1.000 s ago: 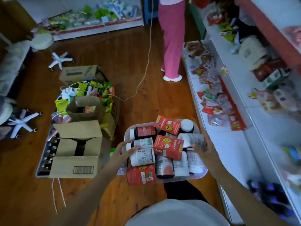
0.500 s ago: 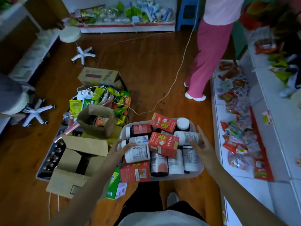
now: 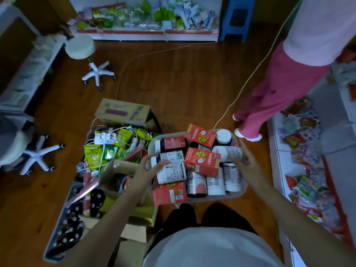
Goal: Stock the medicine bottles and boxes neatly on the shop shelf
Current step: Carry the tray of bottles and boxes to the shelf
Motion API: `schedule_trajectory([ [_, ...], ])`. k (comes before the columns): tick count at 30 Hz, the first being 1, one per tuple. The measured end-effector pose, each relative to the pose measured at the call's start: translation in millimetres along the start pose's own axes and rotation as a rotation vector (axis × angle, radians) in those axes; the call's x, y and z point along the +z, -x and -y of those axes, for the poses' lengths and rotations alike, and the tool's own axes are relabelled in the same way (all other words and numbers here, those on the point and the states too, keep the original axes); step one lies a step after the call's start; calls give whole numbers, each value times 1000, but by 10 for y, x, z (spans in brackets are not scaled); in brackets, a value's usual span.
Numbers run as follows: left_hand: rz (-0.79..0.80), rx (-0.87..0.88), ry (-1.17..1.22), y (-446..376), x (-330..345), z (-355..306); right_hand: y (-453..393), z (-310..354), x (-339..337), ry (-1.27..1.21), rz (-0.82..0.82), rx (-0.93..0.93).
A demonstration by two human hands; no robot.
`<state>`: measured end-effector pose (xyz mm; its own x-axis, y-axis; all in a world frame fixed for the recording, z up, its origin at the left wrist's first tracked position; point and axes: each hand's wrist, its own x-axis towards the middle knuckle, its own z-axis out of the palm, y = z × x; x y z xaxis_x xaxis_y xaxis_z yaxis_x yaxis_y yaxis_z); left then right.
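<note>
Wooden shop floor lies below, with a low white shelf (image 3: 285, 170) of packets at the right. Between the person's arms sits a pale tub (image 3: 238, 193) heaped with red boxes (image 3: 201, 163) and white and dark bottles (image 3: 215, 182), lying every way, so nothing is stocked yet. The left hand (image 3: 148, 168) curls over the tub's left rim against a white bottle (image 3: 171, 173); the right hand (image 3: 245, 162) clasps the right rim, probably to carry the load level toward the shelf.
</note>
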<state>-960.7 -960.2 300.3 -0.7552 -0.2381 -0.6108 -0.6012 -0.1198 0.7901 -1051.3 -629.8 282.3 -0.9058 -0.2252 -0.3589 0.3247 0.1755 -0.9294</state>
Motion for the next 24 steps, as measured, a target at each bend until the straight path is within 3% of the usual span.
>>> schedule_trajectory([
  [9,-19,72,2,-1290,-402,-1338,-1693,966,406,16,-83,-60],
  [16,-52,99,-58,-2596,-431,-2160,-3222,1264,459,27,-70,-42],
  [24,-86,-27,-93,-4418,-223,-3223,-5251,1752,243,-5,-70,18],
])
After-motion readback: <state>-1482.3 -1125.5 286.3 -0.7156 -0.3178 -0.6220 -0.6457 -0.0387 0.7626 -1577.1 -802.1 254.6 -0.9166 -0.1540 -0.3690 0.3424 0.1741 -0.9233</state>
